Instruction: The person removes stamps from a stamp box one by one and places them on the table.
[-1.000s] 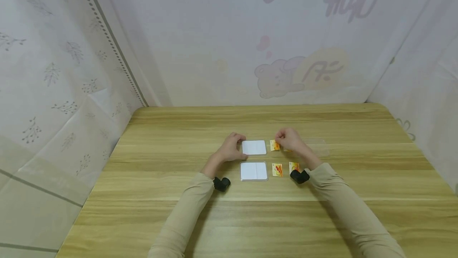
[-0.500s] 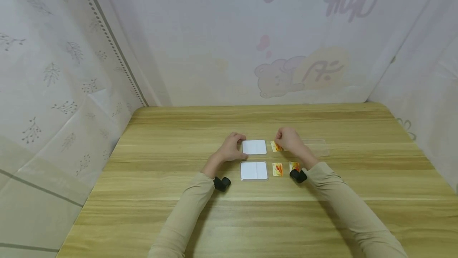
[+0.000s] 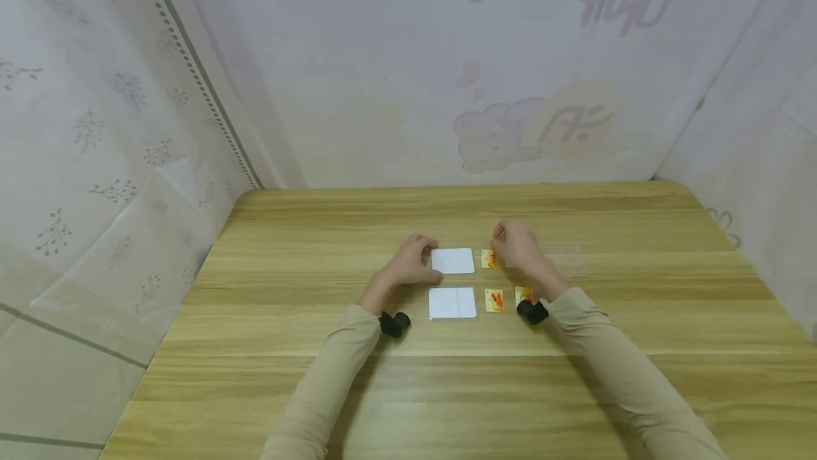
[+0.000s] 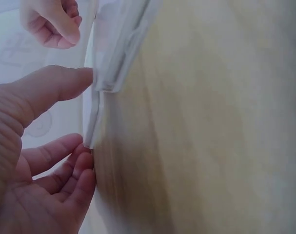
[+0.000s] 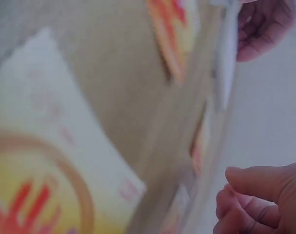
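Note:
My left hand (image 3: 411,261) holds the left end of the farther white flat case (image 3: 452,261), thumb on the near edge and fingers on the far one. In the left wrist view the thumb and fingers span the thin case (image 4: 91,117). My right hand (image 3: 518,246), thumb and index fingertip together, is just right of a yellow-orange stamp (image 3: 488,259). The right wrist view shows nothing between those fingertips, apart from the stamp (image 5: 201,141). Another stamp (image 5: 174,214) lies below this hand, mostly hidden from the head view.
Nearer me lies a second white case (image 3: 452,303) in clear plastic. Right of it are a stamp (image 3: 494,300) and another stamp (image 3: 523,295), partly behind the black wrist camera (image 3: 532,312). A transparent lid (image 3: 564,260) lies right of my right hand on the wooden table (image 3: 408,403).
The far stamp, under my right fingertips before, shifted slightly right and then back left. My right fingertips have now come up off it. My left hand has stayed on the case.

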Demonstrator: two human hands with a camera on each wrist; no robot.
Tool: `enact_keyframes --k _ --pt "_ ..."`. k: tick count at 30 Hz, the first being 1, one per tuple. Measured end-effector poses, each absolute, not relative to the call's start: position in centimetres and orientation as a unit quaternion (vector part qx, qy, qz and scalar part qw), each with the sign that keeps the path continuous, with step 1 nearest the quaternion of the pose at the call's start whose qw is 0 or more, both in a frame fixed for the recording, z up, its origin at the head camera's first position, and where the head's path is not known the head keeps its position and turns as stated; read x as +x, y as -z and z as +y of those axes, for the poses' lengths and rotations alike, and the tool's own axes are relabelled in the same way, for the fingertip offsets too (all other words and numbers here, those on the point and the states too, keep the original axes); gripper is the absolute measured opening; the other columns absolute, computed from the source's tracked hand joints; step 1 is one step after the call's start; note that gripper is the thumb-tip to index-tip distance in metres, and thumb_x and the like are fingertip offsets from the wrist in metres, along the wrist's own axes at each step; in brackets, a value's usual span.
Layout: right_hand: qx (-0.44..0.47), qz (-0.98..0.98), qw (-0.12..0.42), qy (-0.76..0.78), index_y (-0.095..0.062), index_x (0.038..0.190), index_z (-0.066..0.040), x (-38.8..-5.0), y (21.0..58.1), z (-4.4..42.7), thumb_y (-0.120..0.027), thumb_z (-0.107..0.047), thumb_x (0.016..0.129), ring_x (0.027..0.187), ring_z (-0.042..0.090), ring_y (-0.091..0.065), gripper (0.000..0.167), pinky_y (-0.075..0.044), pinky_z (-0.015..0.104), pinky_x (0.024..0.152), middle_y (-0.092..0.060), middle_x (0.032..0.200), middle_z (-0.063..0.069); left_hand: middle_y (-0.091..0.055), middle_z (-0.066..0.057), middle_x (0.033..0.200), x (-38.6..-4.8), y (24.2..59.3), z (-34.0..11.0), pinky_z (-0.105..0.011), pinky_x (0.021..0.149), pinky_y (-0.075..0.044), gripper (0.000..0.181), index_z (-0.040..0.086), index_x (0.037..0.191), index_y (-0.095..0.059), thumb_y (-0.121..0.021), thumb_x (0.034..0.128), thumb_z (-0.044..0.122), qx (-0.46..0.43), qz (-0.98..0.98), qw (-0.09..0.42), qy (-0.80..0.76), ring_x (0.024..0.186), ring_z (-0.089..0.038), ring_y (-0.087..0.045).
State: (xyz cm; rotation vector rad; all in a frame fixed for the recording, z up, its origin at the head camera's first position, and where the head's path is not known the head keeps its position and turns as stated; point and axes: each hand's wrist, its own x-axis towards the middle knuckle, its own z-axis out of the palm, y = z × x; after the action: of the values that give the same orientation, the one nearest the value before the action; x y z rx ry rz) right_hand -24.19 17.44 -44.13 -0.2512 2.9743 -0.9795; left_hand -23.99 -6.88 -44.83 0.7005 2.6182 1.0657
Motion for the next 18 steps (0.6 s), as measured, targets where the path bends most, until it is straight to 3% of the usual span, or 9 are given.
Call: enact_keyframes --k 9,18 --pt "-0.121 0.92 -0.041 0.371 -0.059 0.095 0.01 -23.1 43.3 19.6 -0.061 -0.002 0.087 0.078 0.031 -0.058 0.015 -0.049 0.042 0.07 -0.061 0.085 0.019 -0.056 -0.021 0.117 -24.3 43.6 -5.1 -0.041 0.093 -0.043 0.051 -0.008 0.123 -0.053 -0.073 0.0798 0.013 0.274 0.878 0.045 -0.389 0.108 -0.032 -0.051" --pt "-0.123 0.91 -0.042 0.394 -0.057 0.102 0.013 -22.2 42.8 21.3 -0.062 -0.001 0.086 0.086 0.034 -0.058 0.022 -0.049 0.045 0.078 -0.061 0.096 0.025 -0.056 -0.022 0.116 -24.8 43.8 -2.8 -0.042 0.092 -0.042 0.049 -0.009 0.121 -0.055 -0.072 0.0797 0.009 0.3 0.855 0.033 -0.422 0.107 -0.032 -0.05"
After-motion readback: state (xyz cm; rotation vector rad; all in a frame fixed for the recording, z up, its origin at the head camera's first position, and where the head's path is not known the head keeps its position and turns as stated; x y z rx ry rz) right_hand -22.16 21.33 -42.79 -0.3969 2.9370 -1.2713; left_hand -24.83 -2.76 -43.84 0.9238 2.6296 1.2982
